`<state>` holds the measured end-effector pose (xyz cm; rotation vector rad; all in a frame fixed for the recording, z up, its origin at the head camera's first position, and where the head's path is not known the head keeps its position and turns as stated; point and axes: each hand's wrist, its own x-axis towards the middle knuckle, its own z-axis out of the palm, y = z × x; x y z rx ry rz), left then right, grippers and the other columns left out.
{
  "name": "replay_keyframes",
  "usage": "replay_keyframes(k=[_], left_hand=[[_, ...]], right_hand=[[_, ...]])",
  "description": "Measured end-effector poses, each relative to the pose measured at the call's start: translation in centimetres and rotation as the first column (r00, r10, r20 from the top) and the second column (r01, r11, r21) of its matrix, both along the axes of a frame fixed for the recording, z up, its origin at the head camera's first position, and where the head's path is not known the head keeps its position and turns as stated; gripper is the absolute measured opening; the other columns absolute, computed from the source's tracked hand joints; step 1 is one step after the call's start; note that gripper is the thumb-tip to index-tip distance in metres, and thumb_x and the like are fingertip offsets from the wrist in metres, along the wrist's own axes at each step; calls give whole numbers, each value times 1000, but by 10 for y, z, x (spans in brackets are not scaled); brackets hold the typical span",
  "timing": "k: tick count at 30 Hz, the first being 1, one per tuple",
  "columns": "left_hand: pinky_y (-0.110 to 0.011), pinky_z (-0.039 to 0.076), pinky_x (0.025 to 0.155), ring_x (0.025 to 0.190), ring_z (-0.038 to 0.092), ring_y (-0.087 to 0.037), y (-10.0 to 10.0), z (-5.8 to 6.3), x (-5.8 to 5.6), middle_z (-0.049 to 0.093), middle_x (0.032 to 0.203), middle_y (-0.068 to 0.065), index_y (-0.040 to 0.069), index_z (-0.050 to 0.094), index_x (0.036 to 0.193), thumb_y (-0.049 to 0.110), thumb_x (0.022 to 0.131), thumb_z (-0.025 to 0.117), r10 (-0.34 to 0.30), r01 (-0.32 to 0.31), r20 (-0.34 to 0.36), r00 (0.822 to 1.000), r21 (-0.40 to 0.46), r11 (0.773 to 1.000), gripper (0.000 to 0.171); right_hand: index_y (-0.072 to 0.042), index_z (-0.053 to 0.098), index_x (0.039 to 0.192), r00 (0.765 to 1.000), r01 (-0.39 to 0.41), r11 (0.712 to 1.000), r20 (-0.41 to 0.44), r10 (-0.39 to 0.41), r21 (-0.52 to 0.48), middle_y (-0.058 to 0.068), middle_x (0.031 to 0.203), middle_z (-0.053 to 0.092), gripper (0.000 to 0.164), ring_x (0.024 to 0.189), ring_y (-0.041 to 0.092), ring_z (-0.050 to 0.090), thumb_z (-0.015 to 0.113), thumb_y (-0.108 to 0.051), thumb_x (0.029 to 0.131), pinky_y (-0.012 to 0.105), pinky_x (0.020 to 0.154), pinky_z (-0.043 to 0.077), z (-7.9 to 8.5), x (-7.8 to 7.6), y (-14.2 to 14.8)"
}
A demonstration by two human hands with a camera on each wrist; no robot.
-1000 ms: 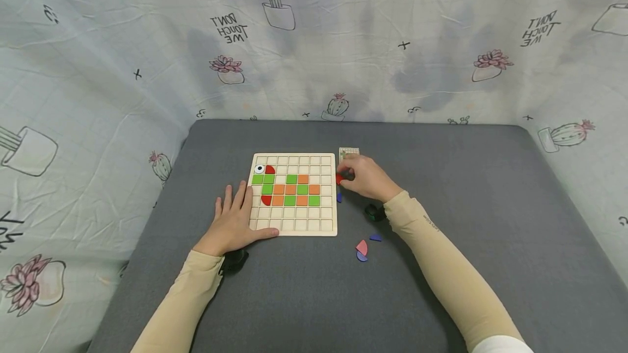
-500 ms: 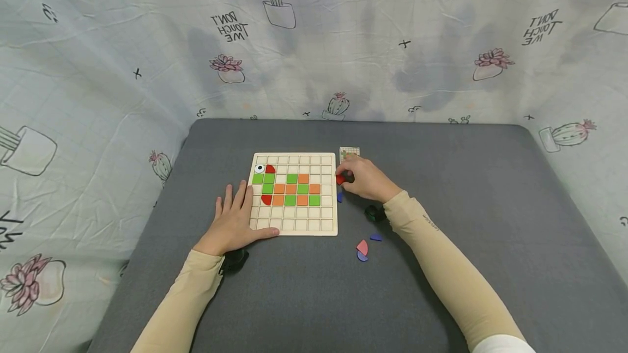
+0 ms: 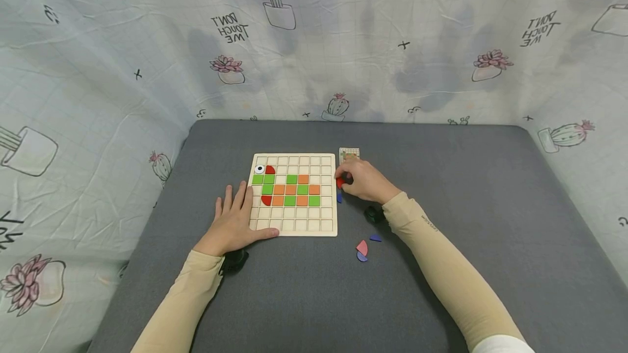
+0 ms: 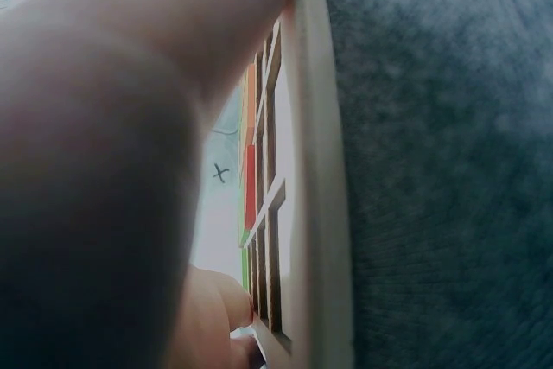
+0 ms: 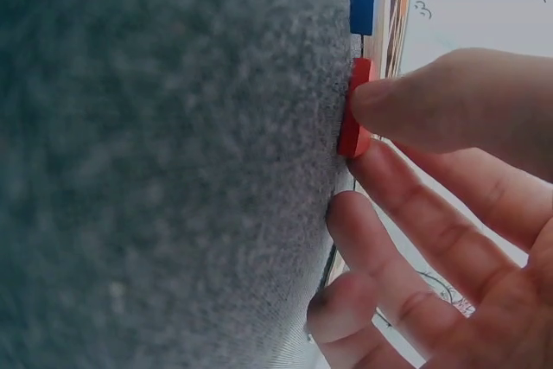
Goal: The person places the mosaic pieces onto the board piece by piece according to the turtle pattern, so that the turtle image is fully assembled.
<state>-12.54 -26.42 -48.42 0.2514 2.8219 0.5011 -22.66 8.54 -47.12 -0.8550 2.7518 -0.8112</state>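
Observation:
A pale wooden grid board (image 3: 294, 226) lies on the table, with green and orange squares, red rounded pieces and a white eye piece in its cells. My left hand (image 3: 231, 227) rests at its left edge, fingers spread, thumb along the near edge; in the left wrist view the thumb crosses the board's rim (image 4: 320, 213). Beside the right edge my right hand (image 3: 367, 180) pinches a red piece (image 3: 339, 183) between thumb and fingers. In the right wrist view that red piece (image 5: 354, 118) is low against the table, partly covered by the thumb. A blue piece (image 3: 339, 198) lies just nearer.
A small pattern card (image 3: 349, 152) lies beyond the right hand, partly covered by it. Nearer on the grey table (image 3: 294, 298) are a pink wedge (image 3: 362, 247) and two blue pieces, one a blue half-round (image 3: 362, 257) touching the wedge, the other a blue sliver (image 3: 375, 238).
The red piece has shifted slightly nearer and turned a little in my right fingers. My left hand and the board stay where they were.

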Motion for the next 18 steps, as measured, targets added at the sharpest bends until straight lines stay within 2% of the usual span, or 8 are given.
replay_keyframes(k=[18], left_hand=[[-75,-1,121,157,-9,-55,-1,-2,0,-3,173,-27,-3,4,166,79,80,70,3,-3,11,1000,-3,1000,136]], right_hand=[[-10,77,103,999,-48,999,-1,48,1,5,106,68,16,88,20,59,77,-3,89,38,82,52,2,5,0]])
